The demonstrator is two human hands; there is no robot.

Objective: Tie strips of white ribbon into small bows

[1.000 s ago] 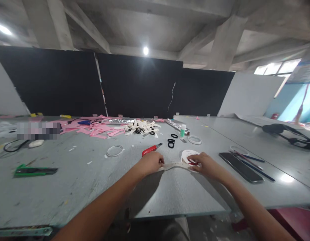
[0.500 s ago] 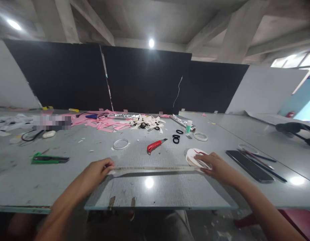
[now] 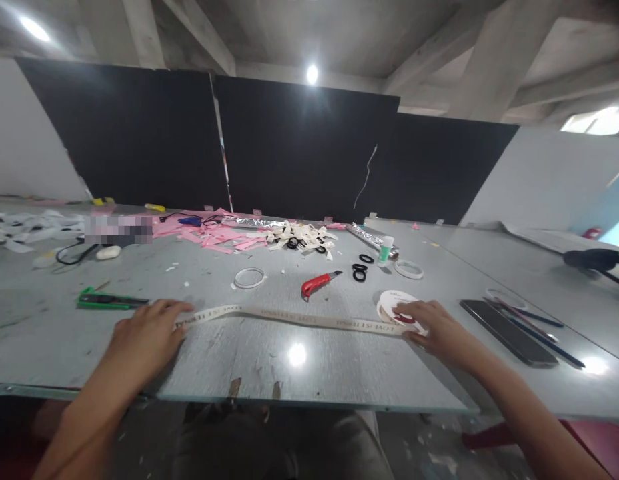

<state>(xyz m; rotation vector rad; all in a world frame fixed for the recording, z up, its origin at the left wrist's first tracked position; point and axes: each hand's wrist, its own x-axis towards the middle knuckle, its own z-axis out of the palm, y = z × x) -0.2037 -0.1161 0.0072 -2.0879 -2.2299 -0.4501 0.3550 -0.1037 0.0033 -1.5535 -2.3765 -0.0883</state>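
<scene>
A long cream ribbon [image 3: 294, 317] with printed letters lies stretched across the grey table [image 3: 339, 373]. My left hand [image 3: 147, 337] pins its free end flat at the left, fingers spread over it. At the right, my right hand [image 3: 432, 327] presses on the white ribbon spool [image 3: 392, 301], from which the ribbon runs. A red utility knife [image 3: 318, 283] lies just beyond the ribbon's middle.
A green cutter [image 3: 109, 301] lies at the left, a white ring [image 3: 250, 277] and black rings [image 3: 359, 272] further back. Pink paper scraps [image 3: 214, 237] and cream ribbon bows [image 3: 302, 237] are piled at the rear. A dark phone [image 3: 507, 321] and pens [image 3: 534, 319] lie at the right.
My left hand has drawn the ribbon's end far to the left, and the ribbon has gone from a short piece to a long strip lying on the table. My right hand stayed on the spool.
</scene>
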